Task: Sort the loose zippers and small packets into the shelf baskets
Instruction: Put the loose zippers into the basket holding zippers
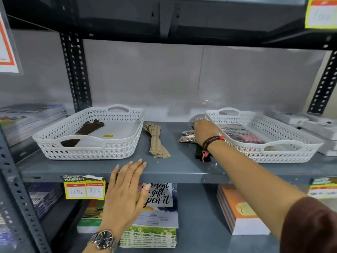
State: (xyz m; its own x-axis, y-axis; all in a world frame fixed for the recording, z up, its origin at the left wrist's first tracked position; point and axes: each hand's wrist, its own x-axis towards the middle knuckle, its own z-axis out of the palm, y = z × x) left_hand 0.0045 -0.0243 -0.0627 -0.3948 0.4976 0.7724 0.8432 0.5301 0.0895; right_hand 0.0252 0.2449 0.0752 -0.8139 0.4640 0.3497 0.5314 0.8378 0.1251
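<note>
The right hand [205,131] covers the near ends of the small packets [187,136] and most of a black zipper [197,154] beside the right basket [262,154]; its fingertips are hidden. Price tag [84,190] writing blurs.

A grey metal shelf [182,168] ran between dark perforated uprights [75,73], backed by a pale grey wall [164,75]. Another shelf [164,17] hung overhead in shadow. Yellow price tags [84,188] were stuck along the front edge.
</note>
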